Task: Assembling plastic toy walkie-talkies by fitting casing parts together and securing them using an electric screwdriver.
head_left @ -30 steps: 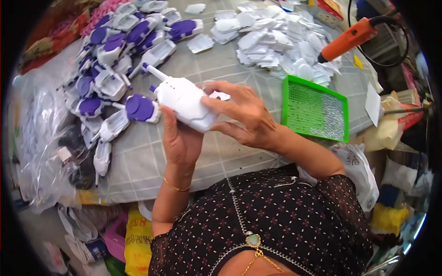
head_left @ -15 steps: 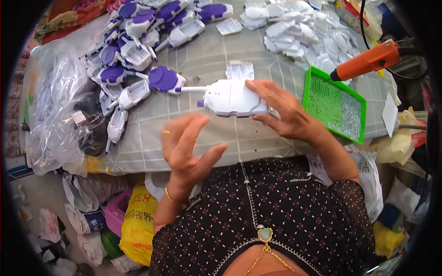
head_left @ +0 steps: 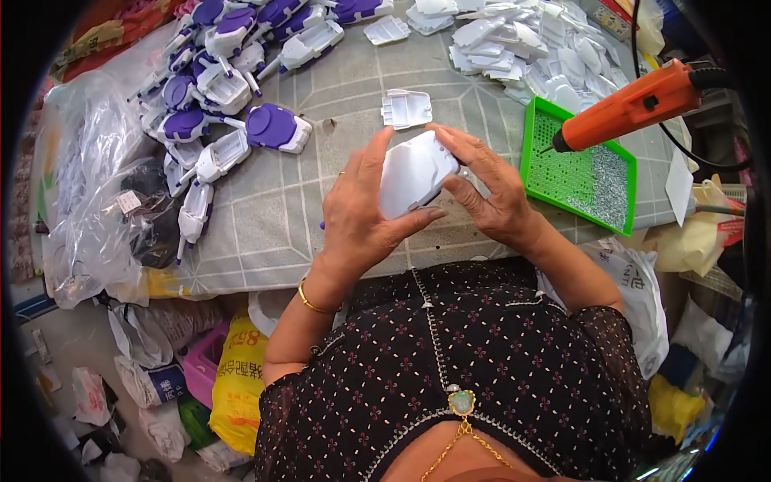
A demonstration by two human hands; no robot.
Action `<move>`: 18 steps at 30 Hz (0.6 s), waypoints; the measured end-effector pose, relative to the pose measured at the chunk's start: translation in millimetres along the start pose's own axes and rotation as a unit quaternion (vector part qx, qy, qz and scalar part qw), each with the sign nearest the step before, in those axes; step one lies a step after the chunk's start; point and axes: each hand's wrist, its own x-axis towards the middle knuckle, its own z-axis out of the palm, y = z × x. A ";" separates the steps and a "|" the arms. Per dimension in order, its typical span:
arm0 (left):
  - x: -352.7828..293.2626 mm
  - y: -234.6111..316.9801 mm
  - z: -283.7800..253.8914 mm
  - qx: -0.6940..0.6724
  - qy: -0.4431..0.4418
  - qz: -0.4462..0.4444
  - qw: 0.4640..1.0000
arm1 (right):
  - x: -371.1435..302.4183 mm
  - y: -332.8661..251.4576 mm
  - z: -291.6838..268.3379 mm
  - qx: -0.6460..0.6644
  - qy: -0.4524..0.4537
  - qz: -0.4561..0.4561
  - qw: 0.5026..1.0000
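Note:
A white plastic casing (head_left: 416, 175) is held over the near part of the table, tilted, its smooth white side up. My left hand (head_left: 353, 205) is wrapped round its left side, thumb along the near edge. My right hand (head_left: 496, 197) grips the right end between fingers and thumb. A bit of purple shows beside my left wrist; the casing's stick is hidden. Just beyond my hands lies a loose white cover (head_left: 406, 108). The nearest single piece on the left is a purple-and-white casing (head_left: 277, 128).
Purple-and-white casings (head_left: 217, 84) are heaped at the left, white covers (head_left: 514, 44) at the far right. An orange electric screwdriver (head_left: 630, 108) hangs over a green tray (head_left: 554, 206) of small screws. Clear plastic bags (head_left: 88, 185) cover the table's left end.
My left hand has closed on the casing, which has turned and tilted between both hands. The screwdriver's tip now shows over the tray. The whole view has shifted slightly.

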 end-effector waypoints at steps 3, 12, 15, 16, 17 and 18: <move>1.4 0.1 2.7 0.014 0.014 -0.004 1.000 | -0.8 -1.8 -0.3 0.047 -0.001 0.045 0.998; -9.4 -11.2 21.3 0.080 -0.021 0.007 0.997 | -7.4 -16.7 -49.6 -0.137 0.093 -0.067 0.984; -5.4 -10.2 27.7 0.090 -0.034 0.019 0.995 | -19.1 -9.6 -107.2 -0.228 0.306 0.017 0.924; -2.7 -9.3 30.6 0.095 -0.050 0.024 0.994 | -11.2 -3.3 -125.0 -0.197 0.360 0.071 0.909; -0.6 -7.4 31.7 0.104 -0.064 0.026 0.992 | 0.3 4.1 -138.3 -0.154 0.374 0.105 0.909; 2.4 -4.8 34.1 0.101 -0.068 0.030 0.992 | 16.9 6.7 -148.8 -0.172 0.353 0.122 0.912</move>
